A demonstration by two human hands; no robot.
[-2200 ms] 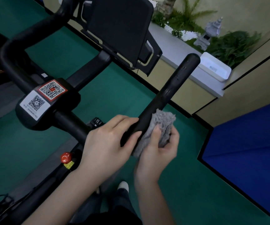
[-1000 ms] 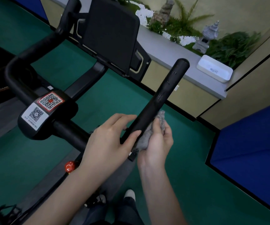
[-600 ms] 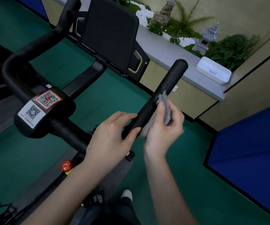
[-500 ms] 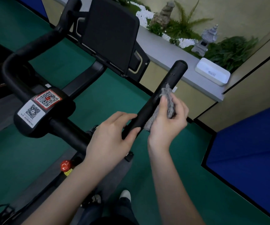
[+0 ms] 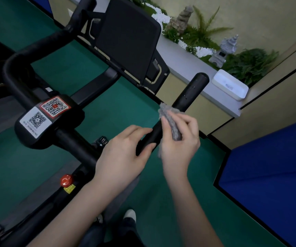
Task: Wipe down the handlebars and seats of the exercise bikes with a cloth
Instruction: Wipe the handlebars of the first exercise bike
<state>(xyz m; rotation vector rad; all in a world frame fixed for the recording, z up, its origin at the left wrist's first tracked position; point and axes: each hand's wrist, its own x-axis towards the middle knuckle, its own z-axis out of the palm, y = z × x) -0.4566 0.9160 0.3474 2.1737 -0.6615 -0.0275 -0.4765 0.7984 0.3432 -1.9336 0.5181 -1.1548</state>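
Cloth [image 5: 168,113] now higher up handlebar [image 5: 191,91], in right hand [image 5: 179,147] grip; left hand [image 5: 122,154] around handlebar

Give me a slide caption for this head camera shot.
The right hand presses a grey cloth against the handlebar while the left hand grips it lower down.

Your handlebar grip [image 5: 190,92]: black, matte, straight bar with rounded end, slanting up toward upper right. Few small pale specks near tip. Lower stretch sits in your left hand [image 5: 122,157], fingers curled over it. Cloth [image 5: 170,120]: grey, fuzzy, bunched, pressed onto grip at mid-length, pinched in your right hand [image 5: 181,145]. Top tuft pokes out above fingers; loose end hangs below palm, just beside bar.
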